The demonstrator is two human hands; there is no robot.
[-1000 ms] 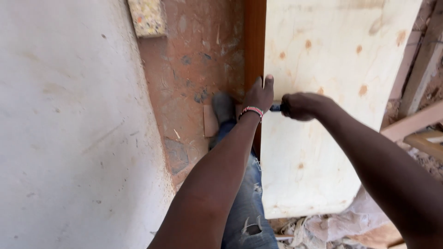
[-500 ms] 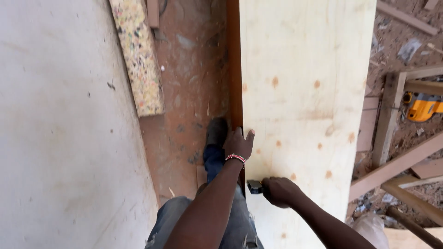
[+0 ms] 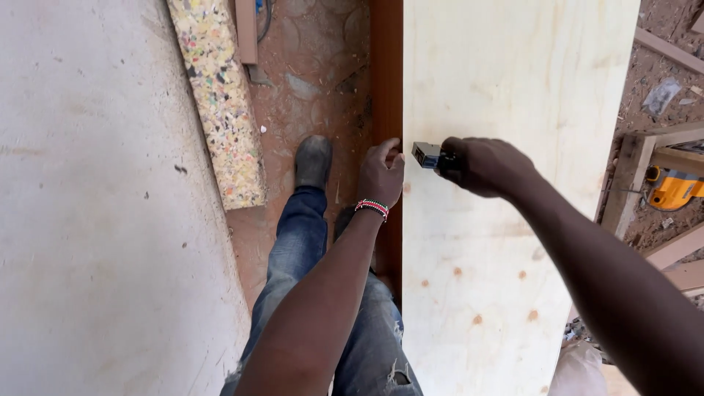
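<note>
A pale, rough slab (image 3: 95, 220) is filling the left side, and a speckled foam strip (image 3: 220, 103) is lying beside it on the reddish dirt floor (image 3: 315, 66). The left hand (image 3: 381, 174) (a beaded band at its wrist) is curling its fingers over the dark brown wooden edge (image 3: 386, 73), thumb pressing against the smooth, light plywood sheet (image 3: 513, 73). Just right of it, the right hand (image 3: 488, 165) is closing in a fist around a small dark boxy tool (image 3: 429, 155), whose metal end is sticking out toward the left hand, over the sheet. Both arms are reaching forward.
</note>
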